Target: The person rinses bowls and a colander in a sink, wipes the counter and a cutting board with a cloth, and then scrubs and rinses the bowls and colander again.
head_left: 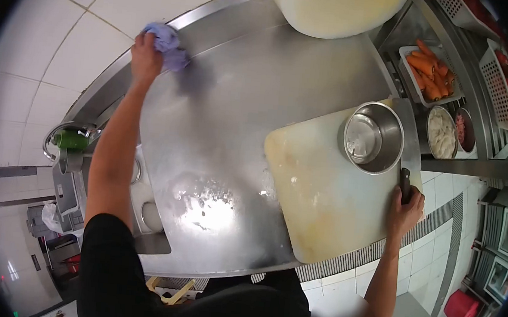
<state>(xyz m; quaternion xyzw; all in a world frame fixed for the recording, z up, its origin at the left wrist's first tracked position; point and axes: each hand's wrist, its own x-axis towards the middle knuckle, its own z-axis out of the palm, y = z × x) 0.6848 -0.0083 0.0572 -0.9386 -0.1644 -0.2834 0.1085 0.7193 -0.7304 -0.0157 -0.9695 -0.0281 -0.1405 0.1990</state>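
My left hand (145, 58) presses a crumpled purple cloth (168, 45) against the far left part of the steel counter (241, 97), close to the tiled wall. A black knife handle (406, 185) is gripped in my right hand (405, 211) at the right edge of the pale cutting board (323, 201). The wide blade (412, 136) lies flat on the board beside a steel bowl (373, 137). The bowl stands on the board's far corner and holds a little water.
A wet patch (213, 206) shines on the counter near me. A round white block (333, 8) stands at the far edge. To the right are a tray of carrots (430, 74), containers of white (442, 133) and pink food (463, 128), and slotted baskets (499, 86). A sink with tap (71, 139) is at left.
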